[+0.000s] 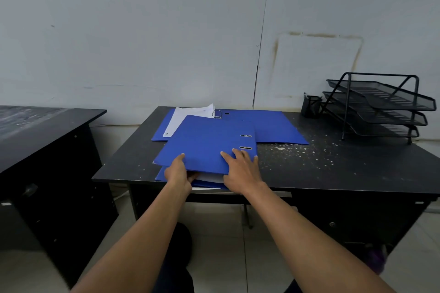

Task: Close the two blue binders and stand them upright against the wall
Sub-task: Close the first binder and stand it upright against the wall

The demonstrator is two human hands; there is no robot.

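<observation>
Two blue binders lie on a black desk (333, 164). The near binder (207, 143) is almost closed, its top cover resting slightly raised over white pages at the front edge. My left hand (177, 171) grips that front edge, thumb on the cover and fingers under it. My right hand (240, 166) lies flat on the cover's near right corner, fingers spread. The far binder (273, 128) lies open and flat near the wall (166, 43), showing white paper (188, 116) and metal rings (217, 113).
A black three-tier mesh tray rack (378, 104) and a black pen holder (311, 106) stand at the desk's back right. White specks mark the desk top to the right of the binders. Another black desk (42, 140) stands to the left, across a gap.
</observation>
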